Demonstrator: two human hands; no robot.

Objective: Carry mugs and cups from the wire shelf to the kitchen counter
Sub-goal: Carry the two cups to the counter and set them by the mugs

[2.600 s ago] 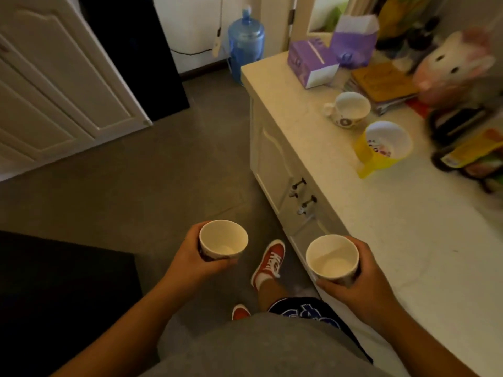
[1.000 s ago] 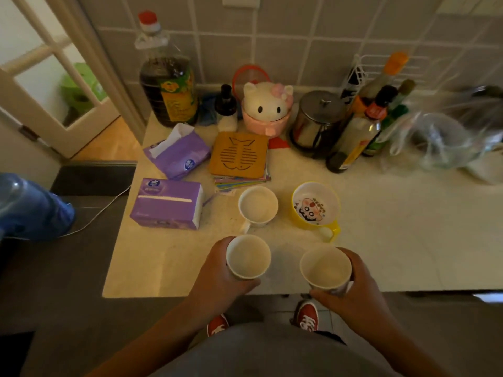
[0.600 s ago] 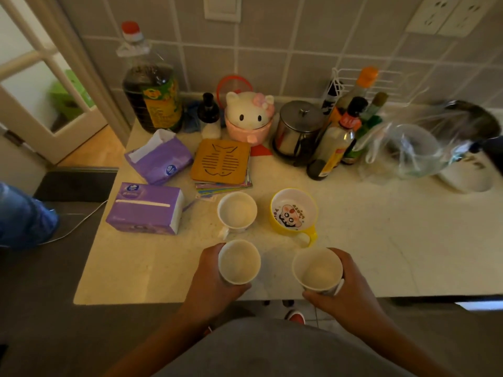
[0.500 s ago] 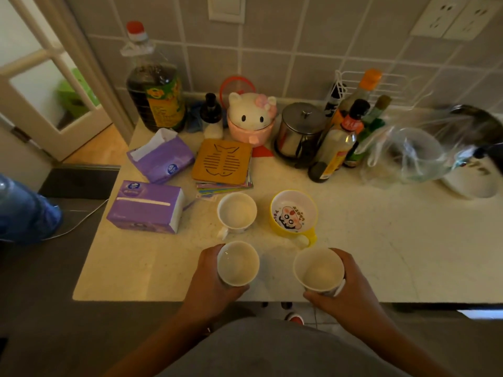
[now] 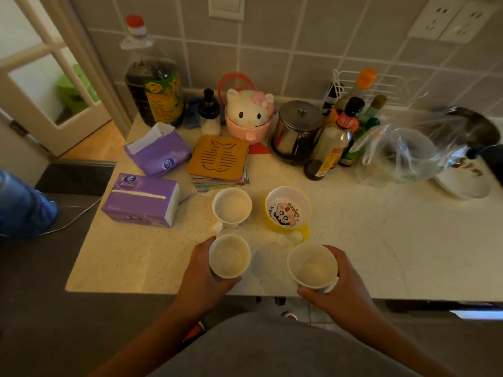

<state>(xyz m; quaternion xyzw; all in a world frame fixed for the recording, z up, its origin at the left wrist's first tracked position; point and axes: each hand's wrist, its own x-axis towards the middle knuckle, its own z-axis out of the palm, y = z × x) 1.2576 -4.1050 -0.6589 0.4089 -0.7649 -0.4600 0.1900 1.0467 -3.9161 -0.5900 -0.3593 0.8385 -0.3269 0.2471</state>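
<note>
My left hand (image 5: 200, 278) grips a white cup (image 5: 229, 256) over the near part of the pale kitchen counter (image 5: 367, 248). My right hand (image 5: 344, 291) grips a second white cup (image 5: 312, 266) beside it, close to the counter's front edge. Both cups are upright and look empty. Whether they touch the counter I cannot tell. Just beyond them a white mug (image 5: 232, 207) and a yellow cartoon mug (image 5: 288, 209) stand on the counter.
Two purple tissue packs (image 5: 141, 200) lie at the left. A fish-pattern trivet (image 5: 219, 157), a large oil bottle (image 5: 153, 77), a cat-shaped pot (image 5: 250, 115), a steel canister (image 5: 296, 130), sauce bottles (image 5: 330, 148) and a plastic bag (image 5: 400, 155) crowd the back.
I have turned from the floor to face the counter. Both cups have come forward over the counter's near edge and sit slightly further in than half a second ago.
</note>
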